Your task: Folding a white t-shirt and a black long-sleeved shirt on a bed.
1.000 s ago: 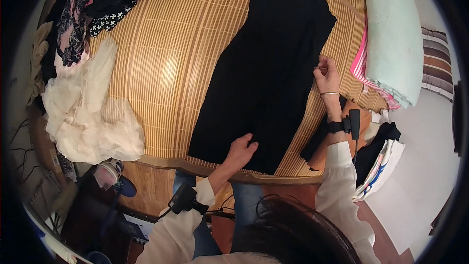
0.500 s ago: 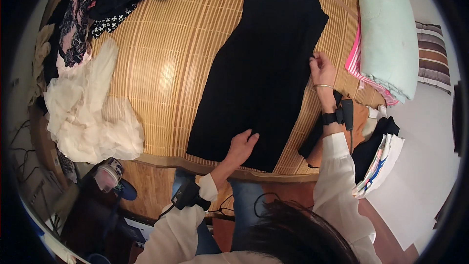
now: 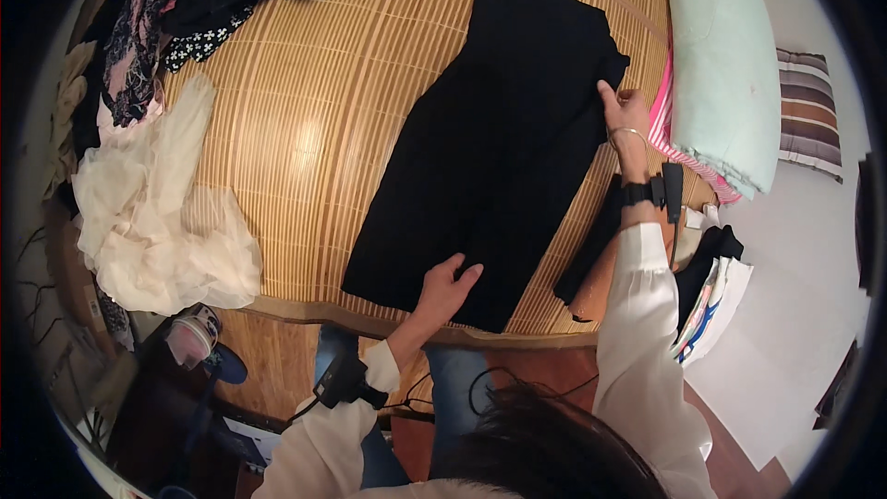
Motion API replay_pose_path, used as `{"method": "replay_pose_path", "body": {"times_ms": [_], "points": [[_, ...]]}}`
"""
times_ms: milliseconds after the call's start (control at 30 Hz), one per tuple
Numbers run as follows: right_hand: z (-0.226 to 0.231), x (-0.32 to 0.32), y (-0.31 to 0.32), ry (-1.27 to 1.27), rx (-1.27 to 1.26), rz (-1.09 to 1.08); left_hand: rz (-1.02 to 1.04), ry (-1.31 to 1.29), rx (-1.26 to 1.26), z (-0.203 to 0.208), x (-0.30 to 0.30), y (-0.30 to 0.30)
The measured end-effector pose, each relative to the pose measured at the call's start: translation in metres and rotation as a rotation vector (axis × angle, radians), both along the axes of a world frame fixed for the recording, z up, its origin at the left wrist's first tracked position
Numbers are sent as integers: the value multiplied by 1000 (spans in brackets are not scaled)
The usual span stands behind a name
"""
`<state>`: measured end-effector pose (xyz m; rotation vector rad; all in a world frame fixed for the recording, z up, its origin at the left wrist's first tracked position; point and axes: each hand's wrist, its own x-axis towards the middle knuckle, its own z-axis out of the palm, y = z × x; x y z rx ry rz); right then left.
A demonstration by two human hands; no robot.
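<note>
A black garment, narrow at the far end and wider toward me, lies spread on a slatted bamboo mat. My left hand rests on its near end, with the thumb and a fingertip apart and cloth showing between them. A crease in the cloth runs away from that hand. At the garment's right edge, toward the far end, my right hand has its thumb on the border and its other fingers curled, gripping the cloth. Both wrists carry black strapped devices.
Sheer cream fabric is heaped at the left, below dark and patterned clothes. At the right lie a folded pale green quilt and a striped cushion. Folded clothes and a brown piece sit near my right forearm.
My right hand has moved a little to the right, and the garment's far right edge has shifted with it. The left hand stays at the near end.
</note>
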<state>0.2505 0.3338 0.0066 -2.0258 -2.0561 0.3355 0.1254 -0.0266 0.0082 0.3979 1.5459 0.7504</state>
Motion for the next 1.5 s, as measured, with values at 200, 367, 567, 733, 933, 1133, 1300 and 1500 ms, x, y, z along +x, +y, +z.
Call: {"method": "replay_pose_path", "body": {"times_ms": [200, 367, 567, 733, 933, 1133, 1300, 1500], "points": [[11, 6, 31, -38, 14, -76, -85, 79, 294, 17, 10, -1], [26, -56, 15, 390, -46, 209, -107, 144, 120, 14, 10, -4], [-9, 7, 83, 202, -13, 249, -77, 112, 21, 4, 14, -5], [-14, -8, 85, -57, -137, 407, -113, 97, -19, 6, -1, -5], [5, -3, 108, 42, 103, 285, -44, -34, -41, 5, -1, 1], [23, -8, -31, 14, 133, 553, -15, -108, -136, 9, -6, 5], [6, -1, -50, -107, 99, 654, -119, 246, 172, -13, 6, -12], [-23, 91, 3, 404, -283, 122, -37, -92, -17, -8, -4, -3]]}}
